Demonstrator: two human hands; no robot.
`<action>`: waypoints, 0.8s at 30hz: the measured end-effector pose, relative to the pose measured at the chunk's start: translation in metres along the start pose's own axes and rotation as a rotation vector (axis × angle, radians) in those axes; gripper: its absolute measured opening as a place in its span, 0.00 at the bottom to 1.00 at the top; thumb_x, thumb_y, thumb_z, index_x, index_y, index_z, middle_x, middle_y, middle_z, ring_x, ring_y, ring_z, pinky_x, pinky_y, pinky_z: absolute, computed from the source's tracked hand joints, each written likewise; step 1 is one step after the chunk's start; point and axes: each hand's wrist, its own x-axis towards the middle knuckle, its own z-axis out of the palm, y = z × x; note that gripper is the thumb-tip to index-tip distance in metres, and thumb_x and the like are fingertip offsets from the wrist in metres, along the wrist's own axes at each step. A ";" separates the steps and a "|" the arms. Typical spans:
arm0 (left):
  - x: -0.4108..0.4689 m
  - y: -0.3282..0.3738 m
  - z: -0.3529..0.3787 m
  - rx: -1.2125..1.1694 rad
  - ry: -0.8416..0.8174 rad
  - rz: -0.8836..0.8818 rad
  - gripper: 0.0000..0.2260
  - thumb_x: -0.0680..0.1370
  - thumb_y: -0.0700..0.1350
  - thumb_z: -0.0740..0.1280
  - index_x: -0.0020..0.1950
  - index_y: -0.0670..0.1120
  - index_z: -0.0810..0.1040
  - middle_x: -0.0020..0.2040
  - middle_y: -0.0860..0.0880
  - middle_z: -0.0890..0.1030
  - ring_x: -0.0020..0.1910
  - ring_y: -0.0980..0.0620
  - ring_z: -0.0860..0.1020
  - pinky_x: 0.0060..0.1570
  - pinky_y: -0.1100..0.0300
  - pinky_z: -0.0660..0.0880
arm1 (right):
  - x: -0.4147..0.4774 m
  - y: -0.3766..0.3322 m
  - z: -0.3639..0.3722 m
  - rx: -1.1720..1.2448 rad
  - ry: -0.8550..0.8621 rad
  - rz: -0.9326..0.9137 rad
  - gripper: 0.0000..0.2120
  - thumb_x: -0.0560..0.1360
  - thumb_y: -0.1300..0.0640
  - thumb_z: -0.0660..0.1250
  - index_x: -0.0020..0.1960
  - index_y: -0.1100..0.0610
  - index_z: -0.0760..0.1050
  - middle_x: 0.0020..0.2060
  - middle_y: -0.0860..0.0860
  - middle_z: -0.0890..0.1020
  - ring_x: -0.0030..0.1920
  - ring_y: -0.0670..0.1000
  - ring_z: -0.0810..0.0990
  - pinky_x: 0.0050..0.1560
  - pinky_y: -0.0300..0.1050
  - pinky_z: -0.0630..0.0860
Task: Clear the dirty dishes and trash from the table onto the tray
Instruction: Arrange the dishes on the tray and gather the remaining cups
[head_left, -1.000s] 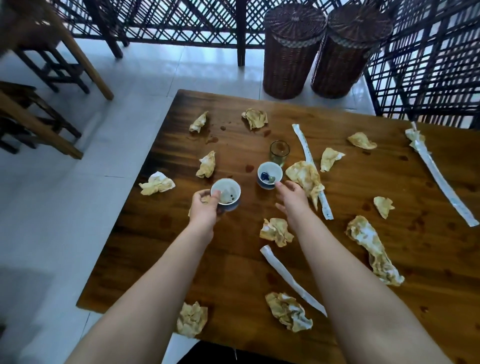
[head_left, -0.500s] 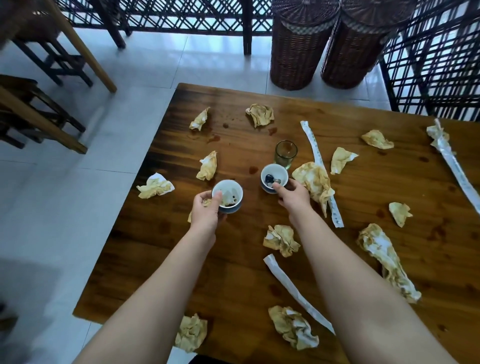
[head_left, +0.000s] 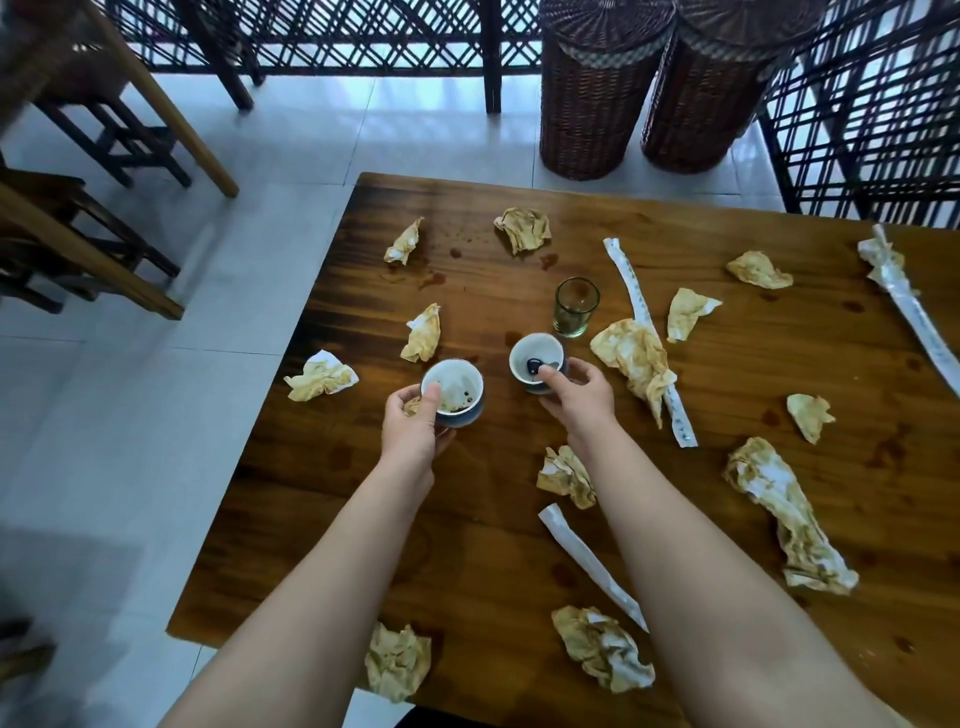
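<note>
Two cups (head_left: 452, 389), one glass (head_left: 575, 307), three wrappers (head_left: 644, 332), about thirteen napkins (head_left: 634, 358)

Brown-stained napkins (head_left: 638, 356) litter the dark wooden table (head_left: 493, 545).

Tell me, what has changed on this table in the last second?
The right hand reached forward and took hold of the right cup, thumb over its rim; a second ago it was only arriving beside it. The left hand keeps holding the left cup. Neither cup has clearly shifted. The glass and the crumpled napkins lie as before on the table.
</note>
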 end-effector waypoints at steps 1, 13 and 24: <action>-0.002 0.001 -0.001 -0.002 -0.002 0.000 0.10 0.79 0.48 0.65 0.59 0.52 0.69 0.57 0.49 0.73 0.57 0.49 0.74 0.50 0.55 0.78 | -0.004 0.001 -0.003 0.034 -0.012 0.018 0.28 0.72 0.62 0.73 0.69 0.57 0.67 0.60 0.56 0.76 0.56 0.54 0.79 0.55 0.48 0.79; -0.049 0.014 -0.025 -0.075 -0.163 0.016 0.10 0.80 0.48 0.64 0.61 0.52 0.69 0.62 0.45 0.73 0.60 0.43 0.76 0.52 0.46 0.80 | -0.085 0.018 -0.035 0.236 -0.105 0.088 0.17 0.75 0.63 0.69 0.61 0.51 0.70 0.57 0.58 0.79 0.52 0.58 0.82 0.52 0.53 0.80; -0.093 -0.003 -0.075 0.068 -0.374 0.111 0.05 0.81 0.48 0.62 0.56 0.54 0.70 0.62 0.46 0.72 0.60 0.43 0.76 0.48 0.48 0.81 | -0.190 0.059 -0.052 0.486 0.004 -0.017 0.18 0.76 0.64 0.66 0.64 0.55 0.69 0.48 0.56 0.80 0.47 0.57 0.81 0.52 0.54 0.78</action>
